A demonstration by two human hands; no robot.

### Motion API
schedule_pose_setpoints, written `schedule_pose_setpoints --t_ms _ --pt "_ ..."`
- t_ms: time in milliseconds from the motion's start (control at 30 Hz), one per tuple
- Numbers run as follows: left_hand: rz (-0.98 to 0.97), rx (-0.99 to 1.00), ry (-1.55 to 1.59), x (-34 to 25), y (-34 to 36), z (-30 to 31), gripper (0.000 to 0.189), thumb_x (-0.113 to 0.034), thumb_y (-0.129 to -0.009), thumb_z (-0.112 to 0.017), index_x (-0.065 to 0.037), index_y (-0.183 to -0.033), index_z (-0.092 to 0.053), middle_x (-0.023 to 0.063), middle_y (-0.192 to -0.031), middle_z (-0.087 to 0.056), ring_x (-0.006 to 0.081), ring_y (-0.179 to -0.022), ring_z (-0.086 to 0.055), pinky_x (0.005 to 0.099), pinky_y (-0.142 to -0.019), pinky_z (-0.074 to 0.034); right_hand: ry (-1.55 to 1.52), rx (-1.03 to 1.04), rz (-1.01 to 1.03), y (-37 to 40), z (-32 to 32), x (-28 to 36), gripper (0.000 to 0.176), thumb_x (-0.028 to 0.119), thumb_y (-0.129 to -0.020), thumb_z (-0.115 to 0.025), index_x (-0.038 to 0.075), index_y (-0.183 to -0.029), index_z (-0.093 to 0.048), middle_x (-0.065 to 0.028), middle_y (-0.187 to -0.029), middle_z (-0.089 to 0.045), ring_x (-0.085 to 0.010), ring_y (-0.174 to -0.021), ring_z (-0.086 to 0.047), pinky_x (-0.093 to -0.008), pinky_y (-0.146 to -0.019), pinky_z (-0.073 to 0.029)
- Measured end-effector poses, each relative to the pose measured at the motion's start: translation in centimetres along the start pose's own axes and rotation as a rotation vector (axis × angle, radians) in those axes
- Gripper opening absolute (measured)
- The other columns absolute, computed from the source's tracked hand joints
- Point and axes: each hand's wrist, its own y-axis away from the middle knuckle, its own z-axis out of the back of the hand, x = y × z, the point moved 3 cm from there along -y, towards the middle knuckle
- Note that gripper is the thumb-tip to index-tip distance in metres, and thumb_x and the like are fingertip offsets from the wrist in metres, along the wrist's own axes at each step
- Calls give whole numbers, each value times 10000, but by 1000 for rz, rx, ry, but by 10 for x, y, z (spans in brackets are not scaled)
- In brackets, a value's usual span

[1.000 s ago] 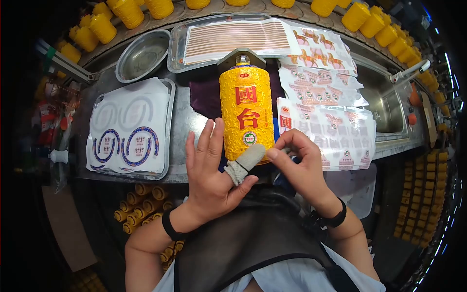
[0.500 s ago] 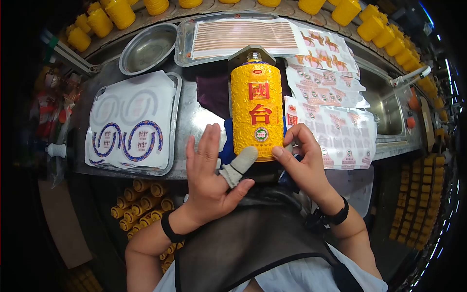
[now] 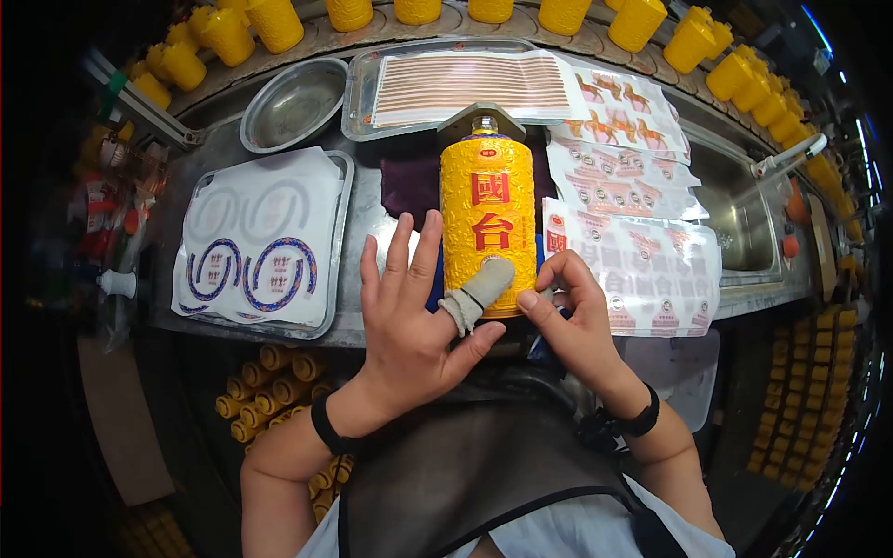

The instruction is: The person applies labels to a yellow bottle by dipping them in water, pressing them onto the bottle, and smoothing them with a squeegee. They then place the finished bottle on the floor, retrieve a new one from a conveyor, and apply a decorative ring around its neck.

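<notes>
A yellow embossed bottle (image 3: 472,253) with red characters lies face up on the bench, its clear neck (image 3: 484,124) pointing away from me against a dark metal holder (image 3: 454,124). My left hand (image 3: 400,321) is spread open beside it; a grey cloth finger cover (image 3: 486,286) on its index finger rests on the lower front, hiding most of the round emblem. My right hand (image 3: 586,325) is closed at the bottle's lower right edge, thumb on the corner and index finger curled. Its other fingers are partly hidden.
Decal sheets (image 3: 642,270) lie on the right beside a sink (image 3: 735,209). A tray (image 3: 342,223) with ring-patterned decals (image 3: 279,274) is at left. Behind are a metal bowl (image 3: 293,102) and a tray of striped sheets (image 3: 465,84). Several yellow bottles (image 3: 423,9) line the far conveyor.
My covered left index finger has moved up the bottle's front from the bottom edge onto the round emblem. My right hand stays at the lower right corner. The view has tilted slightly.
</notes>
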Motion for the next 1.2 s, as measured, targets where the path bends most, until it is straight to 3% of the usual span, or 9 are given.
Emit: schedule_pose_setpoints --t_ms 267,500,633,733,800,867,1000,1033,1200 --pt "61 -8 49 11 4 -1 470 -450 -859 -672 -168 -1234 -702 284 -1528 -336 444 -1412 -323 620 -1133 -140 -77 16 -94 1 4 -6 228 173 -860 -737 62 -937 -553 28 -839 -534 -36 -738 -445 -199 -649 -374" --pt "33 -18 151 9 24 1 486 -422 -884 -641 -90 -1236 -686 278 -1543 -312 419 -1408 -352 614 -1139 -141 -522 -99 -172 -6 25 15 167 43 -874 -652 46 -1010 -558 0 -891 -591 -45 -842 -561 -208 -746 -467" --pt "54 2 188 12 34 -7 467 -373 -880 -656 -66 -1230 -683 283 -1531 -329 414 -1404 -367 619 -1138 -142 -330 -93 -2 -6 -5 50 277 9 -831 -679 33 -1069 -540 -50 -1002 -579 -90 -920 -581 -260 -794 -494" --pt "68 -9 195 17 38 -4 464 -344 -867 -678 -49 -1225 -679 285 -1520 -348 427 -1389 -381 617 -1133 -162 168 -109 226 -7 -4 40 250 6 -808 -675 19 -1027 -554 -58 -921 -589 -110 -884 -581 -274 -781 -486" --pt "86 -29 193 24 41 1 472 -331 -849 -700 -19 -1203 -682 285 -1518 -348 449 -1390 -364 628 -1122 -180 183 -195 136 -3 13 40 231 0 -798 -671 19 -1001 -562 -59 -907 -602 -112 -864 -586 -271 -770 -490" --pt "110 -108 251 32 32 8 444 -287 -865 -692 -3 -1207 -673 284 -1470 -417 425 -1359 -423 577 -1105 -267 -20 -163 -95 -1 25 38 225 -26 -847 -648 7 -1045 -547 -37 -964 -610 -86 -904 -588 -246 -789 -498" --pt "276 -314 697 46 -12 11 360 -194 -919 -651 14 -1214 -658 226 -1265 -625 293 -1147 -626 388 -965 -471 -71 4 47 1 12 35 288 -9 -875 -678 3 -1128 -541 -35 -1035 -606 -72 -959 -579 -229 -840 -484" --pt "314 -353 733 45 -27 20 295 -156 -957 -614 22 -1189 -659 120 -1032 -715 147 -906 -660 252 -806 -505 -201 -32 -64 -2 20 19 290 -27 -862 -674 -1 -1126 -555 -41 -1052 -612 -73 -974 -574 -232 -857 -480" --pt "420 -200 905 67 -82 27 271 -211 -1000 -581 6 -1125 -684 19 -913 -682 61 -833 -596 221 -760 -463 -395 -173 -204 -3 71 -11 161 25 -830 -664 23 -984 -616 -24 -896 -650 -75 -790 -605 -224 -699 -490"
